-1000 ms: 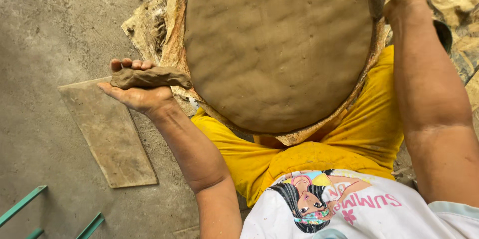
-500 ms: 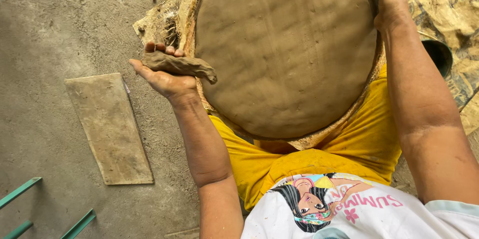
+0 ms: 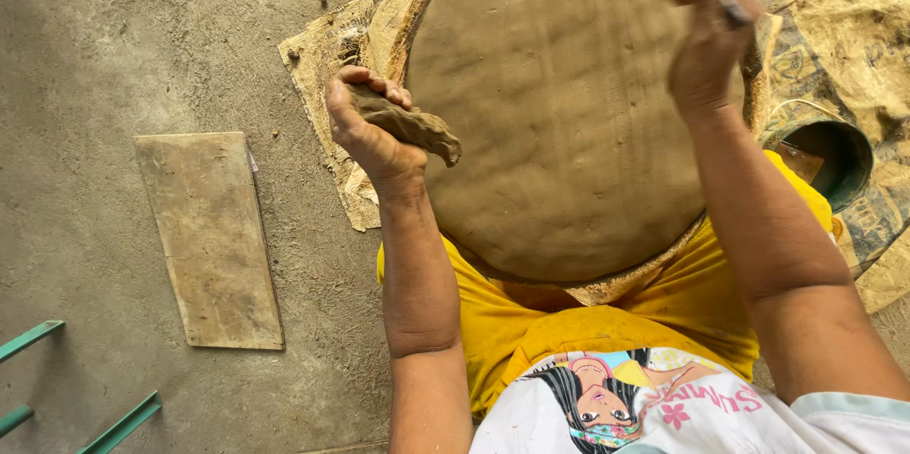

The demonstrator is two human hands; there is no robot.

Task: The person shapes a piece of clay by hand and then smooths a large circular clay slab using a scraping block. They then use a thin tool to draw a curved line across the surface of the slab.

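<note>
The clay disc, centre frame, is steadied by the right hand gripping its rim while the left hand clamps a clay lump against its edge.

Single head cam, looks steeply down, close over lap and big clay disc; concrete floor fills left side.

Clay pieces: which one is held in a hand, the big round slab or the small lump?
The small elongated clay lump, gripped in the left hand. The big round clay slab rests on sacking over the lap.
</note>
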